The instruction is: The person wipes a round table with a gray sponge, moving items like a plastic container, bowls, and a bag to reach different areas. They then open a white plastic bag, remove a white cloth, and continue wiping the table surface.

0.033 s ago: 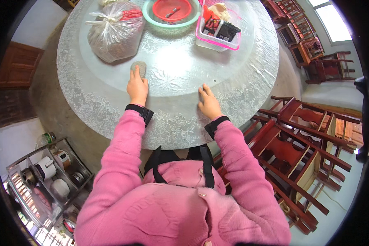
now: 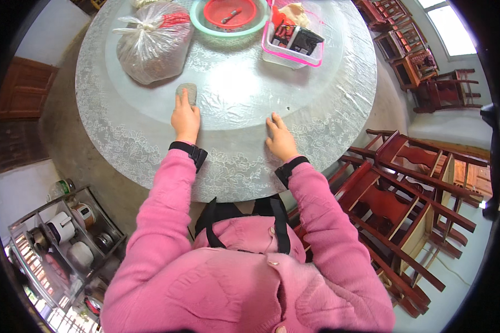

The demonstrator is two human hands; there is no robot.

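Note:
My left hand point(image 2: 185, 117) rests on the table point(image 2: 233, 161) with its fingers laid along a small grey pad point(image 2: 190, 91), perhaps a folded cloth; the hand seems to press and grip it. Part of the pad is hidden beneath the fingers. To the right, my right hand point(image 2: 281, 139) lies on the lace-patterned covering with fingers stretched out, holding nothing. A tiny dark speck point(image 2: 288, 108) sits just beyond its fingertips. Past the left hand stands a knotted clear plastic bag point(image 2: 153, 53), bulging with something brownish.
At the far side are a pale green basin point(image 2: 228, 34) holding a red bowl point(image 2: 230, 22), and a pink-rimmed clear bin point(image 2: 286, 59) with packets. Stacked dark red wooden chairs point(image 2: 383, 200) crowd the right. A metal rack point(image 2: 66, 244) with kitchenware stands at lower left.
My right hand has shifted slightly left. The table and the things on it sit a little further left in view; the left hand stays on the grey pad.

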